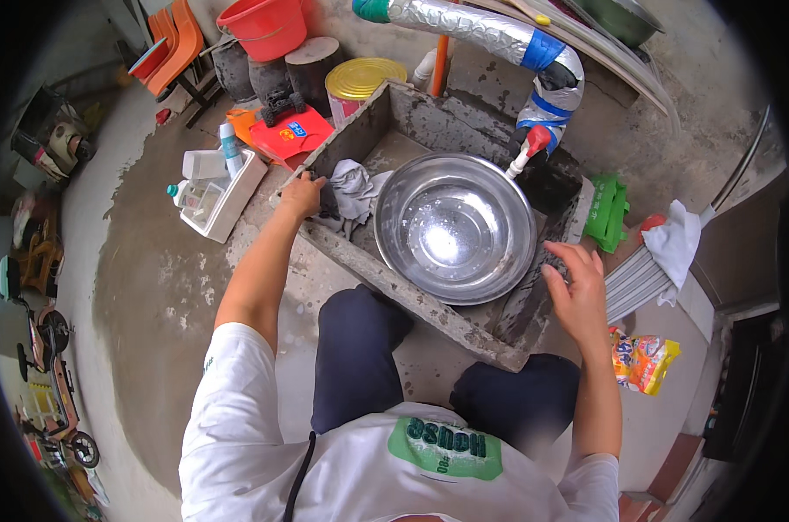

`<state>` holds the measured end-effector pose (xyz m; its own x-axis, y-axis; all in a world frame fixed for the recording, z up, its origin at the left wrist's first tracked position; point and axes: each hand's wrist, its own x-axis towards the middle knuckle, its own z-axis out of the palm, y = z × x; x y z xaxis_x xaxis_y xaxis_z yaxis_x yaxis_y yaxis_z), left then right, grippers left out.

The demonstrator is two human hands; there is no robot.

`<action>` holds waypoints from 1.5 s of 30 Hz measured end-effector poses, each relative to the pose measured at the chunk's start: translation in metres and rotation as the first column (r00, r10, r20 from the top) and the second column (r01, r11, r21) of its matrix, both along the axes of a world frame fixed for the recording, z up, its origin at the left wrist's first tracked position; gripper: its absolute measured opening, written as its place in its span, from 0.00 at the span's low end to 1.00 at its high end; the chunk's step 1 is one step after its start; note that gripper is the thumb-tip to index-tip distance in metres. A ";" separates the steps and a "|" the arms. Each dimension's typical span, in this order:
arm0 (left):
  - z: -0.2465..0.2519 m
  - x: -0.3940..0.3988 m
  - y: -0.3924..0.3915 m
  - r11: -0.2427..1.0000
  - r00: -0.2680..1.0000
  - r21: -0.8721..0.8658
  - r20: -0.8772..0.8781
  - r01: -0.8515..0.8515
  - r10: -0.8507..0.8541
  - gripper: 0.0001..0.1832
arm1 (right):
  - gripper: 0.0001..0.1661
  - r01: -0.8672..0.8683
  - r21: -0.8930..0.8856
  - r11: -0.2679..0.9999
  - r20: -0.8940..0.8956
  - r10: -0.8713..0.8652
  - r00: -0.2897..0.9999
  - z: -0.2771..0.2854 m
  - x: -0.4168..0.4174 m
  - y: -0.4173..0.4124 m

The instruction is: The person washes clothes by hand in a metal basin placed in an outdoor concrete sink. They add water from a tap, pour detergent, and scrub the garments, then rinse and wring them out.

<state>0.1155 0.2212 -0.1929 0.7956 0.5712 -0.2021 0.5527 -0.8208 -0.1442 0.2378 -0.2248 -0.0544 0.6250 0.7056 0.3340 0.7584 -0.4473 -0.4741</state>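
Note:
A shiny metal basin (456,228) sits inside a rough concrete sink (414,297), beneath a red-handled tap (530,150). The basin's inside is bright with glare, so I cannot tell whether it holds water. My left hand (303,194) is at the sink's left rim, right beside a dark cloth (327,201); its fingertips are partly hidden, and whether they grip anything is unclear. Just right of that lies a crumpled light grey cloth (353,189), left of the basin. My right hand (574,280) hovers by the sink's right side, fingers apart, holding nothing.
Left of the sink stands a white box (228,209) with bottles. Behind are a red bag (293,134), a yellow-lidded can (366,81) and a red bucket (264,29). A foil-wrapped pipe (473,23) feeds the tap. Rightward are a green bag (606,212) and a detergent packet (646,362).

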 end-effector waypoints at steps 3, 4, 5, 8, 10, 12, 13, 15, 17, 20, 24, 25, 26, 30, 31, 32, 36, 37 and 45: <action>-0.016 0.010 0.002 0.997 0.995 0.007 -0.057 0.076 -0.076 0.23 | 0.16 -0.483 -0.109 0.869 0.136 0.495 0.858 0.067 -0.047 0.086; -0.025 0.013 0.006 0.997 0.996 0.009 -0.045 0.083 -0.082 0.21 | 0.14 -0.609 -0.138 0.781 0.194 0.624 0.757 0.084 -0.062 0.111; -0.034 0.014 0.007 0.999 0.999 -0.013 -0.011 0.050 -0.050 0.22 | 0.15 -0.605 -0.366 0.707 0.388 0.707 0.591 0.109 -0.076 0.130; -0.038 0.028 -0.001 0.989 0.990 -0.031 0.017 0.142 -0.142 0.19 | 0.17 -0.446 -0.530 0.721 0.650 0.683 0.332 0.120 -0.104 0.172; -0.028 0.022 0.006 0.994 0.994 -0.009 -0.002 0.109 -0.109 0.17 | 0.16 -0.486 -0.546 0.682 0.657 0.709 0.256 0.126 -0.108 0.178; -0.030 0.016 0.018 0.993 0.993 0.014 -0.010 0.121 -0.121 0.18 | 0.16 -0.518 -0.545 0.660 0.643 0.725 0.247 0.120 -0.102 0.185; -0.032 0.021 0.022 0.988 0.988 0.024 0.012 0.152 -0.152 0.18 | 0.15 -0.519 -0.546 0.658 0.634 0.729 0.256 0.117 -0.098 0.185; -0.030 0.025 0.021 0.980 0.982 0.072 0.014 0.188 -0.189 0.13 | 0.15 -0.534 -0.541 0.649 0.609 0.741 0.283 0.111 -0.088 0.186; -0.028 0.022 0.024 0.978 0.981 0.093 0.040 0.186 -0.190 0.11 | 0.15 -0.543 -0.524 0.656 0.589 0.740 0.326 0.106 -0.075 0.184; -0.029 0.033 0.019 0.983 0.922 -0.101 0.373 0.154 -0.106 0.11 | 0.15 -0.473 -0.511 0.718 0.535 0.696 0.480 0.094 -0.042 0.172; 0.005 -0.001 0.044 0.995 0.888 -0.063 0.450 -0.079 0.099 0.11 | 0.15 -0.190 -0.346 0.919 0.545 0.362 0.756 0.075 0.038 0.145; 0.004 -0.002 0.060 0.946 0.777 -0.324 0.589 -0.024 0.221 0.11 | 0.20 -0.087 -0.249 0.965 0.579 0.220 0.785 0.069 0.061 0.130; 0.004 -0.003 0.071 0.830 0.648 -0.551 0.665 0.091 0.371 0.11 | 0.22 0.043 -0.233 0.972 0.590 0.106 0.800 0.058 0.080 0.120; 0.060 0.000 0.025 0.299 0.221 -0.709 0.542 0.639 0.811 0.12 | 0.28 0.237 -0.257 0.937 0.530 -0.068 0.845 0.017 0.118 0.109; 0.078 0.002 0.012 0.287 0.175 -0.651 0.549 0.702 0.817 0.13 | 0.27 0.236 -0.225 0.945 0.520 -0.089 0.850 0.010 0.119 0.112; 0.091 0.001 0.005 0.254 0.134 -0.583 0.539 0.772 0.831 0.13 | 0.25 0.230 -0.188 0.955 0.509 -0.106 0.855 0.006 0.119 0.117; 0.127 0.021 -0.032 0.189 0.105 -0.475 0.525 0.860 0.844 0.13 | 0.19 0.206 -0.122 0.971 0.460 -0.128 0.879 0.003 0.119 0.118; 0.129 0.027 -0.037 0.177 0.091 -0.463 0.501 0.869 0.861 0.13 | 0.18 0.190 -0.103 0.976 0.465 -0.122 0.877 0.003 0.119 0.118; 0.103 0.054 -0.099 0.114 0.160 -0.561 0.416 0.820 0.895 0.14 | 0.12 0.034 -0.014 0.999 0.493 -0.022 0.870 0.000 0.125 0.109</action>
